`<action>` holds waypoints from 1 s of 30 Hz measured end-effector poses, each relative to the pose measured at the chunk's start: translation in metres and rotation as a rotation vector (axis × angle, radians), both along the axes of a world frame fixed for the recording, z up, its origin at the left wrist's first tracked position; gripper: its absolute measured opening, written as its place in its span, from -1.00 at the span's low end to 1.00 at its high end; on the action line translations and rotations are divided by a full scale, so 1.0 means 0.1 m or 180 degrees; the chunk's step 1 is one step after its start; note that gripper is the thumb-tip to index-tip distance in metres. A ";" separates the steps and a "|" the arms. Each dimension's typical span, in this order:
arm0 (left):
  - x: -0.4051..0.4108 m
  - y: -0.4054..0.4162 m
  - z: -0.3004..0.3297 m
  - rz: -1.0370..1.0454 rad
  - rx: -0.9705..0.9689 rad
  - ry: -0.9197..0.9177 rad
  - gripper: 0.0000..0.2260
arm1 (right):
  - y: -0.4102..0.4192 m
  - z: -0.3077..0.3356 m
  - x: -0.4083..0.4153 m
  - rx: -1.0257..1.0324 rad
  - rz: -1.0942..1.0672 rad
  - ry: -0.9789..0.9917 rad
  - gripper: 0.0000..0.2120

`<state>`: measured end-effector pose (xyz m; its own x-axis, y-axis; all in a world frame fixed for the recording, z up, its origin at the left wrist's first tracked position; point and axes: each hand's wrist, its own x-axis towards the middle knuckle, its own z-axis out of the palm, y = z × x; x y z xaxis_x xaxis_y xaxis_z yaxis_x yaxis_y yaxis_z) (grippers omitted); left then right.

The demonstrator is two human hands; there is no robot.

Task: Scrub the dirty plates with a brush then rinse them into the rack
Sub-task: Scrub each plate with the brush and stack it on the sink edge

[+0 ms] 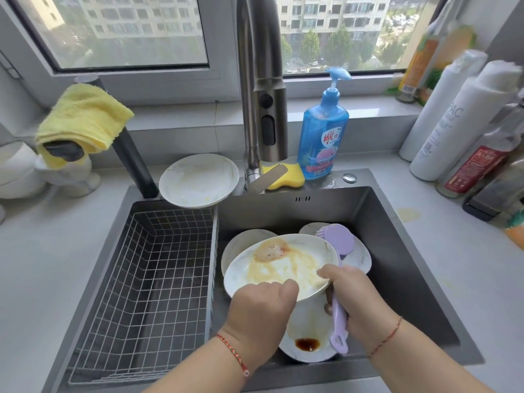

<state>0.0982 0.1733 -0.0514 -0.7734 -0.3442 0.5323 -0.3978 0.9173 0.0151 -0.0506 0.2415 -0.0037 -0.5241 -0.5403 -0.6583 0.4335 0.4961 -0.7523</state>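
Far left on the counter: white ceramic holder (19,171), partly cut off. Yellow cloth (85,117) draped over a dark bar (133,163) at the sink's back left corner. Wire rack (141,293) fills the left part of the sink (397,251); no plates in it. One stained plate (198,180) sits on the sink's back edge, above the rack's far right corner. Faucet (262,95) rises centre, spout head pointing down; no water visible. Yellow sponge (283,173) lies at the faucet base, blue soap bottle (321,137) just beside it on the right.

In the right basin: left hand (263,313) grips the near rim of a dirty plate (279,265), fingers curled round the edge, thumb on top. Plate is held tilted up above the other plates, smeared with brown sauce and a pale blob near its far side. Lower plates (241,245) show behind it and another plate with a dark sauce pool (307,343) lies beneath, near the front. Right hand (354,293) has fingers wrapped round the handle of the purple brush (338,242); brush head sits at the held plate's far right rim, bristles facing the plate; contact unclear.

Right counter: several bottles (453,123) crowded along the window sill and wall, a yellowish stain (408,214) on the counter near them.
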 end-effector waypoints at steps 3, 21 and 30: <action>0.02 -0.06 -0.01 0.0083 0.0529 0.0204 -0.49 | 0.04 0.13 -0.04 -0.0170 0.0281 0.0174 -0.61; 0.02 -0.27 0.34 0.1302 0.3848 0.1154 -0.60 | 0.34 0.70 0.40 -0.0407 0.2304 0.1931 -0.55; 0.14 -0.32 0.49 0.1023 0.3742 0.1211 -0.62 | 0.28 0.80 0.09 -0.0285 0.1859 0.1982 -0.61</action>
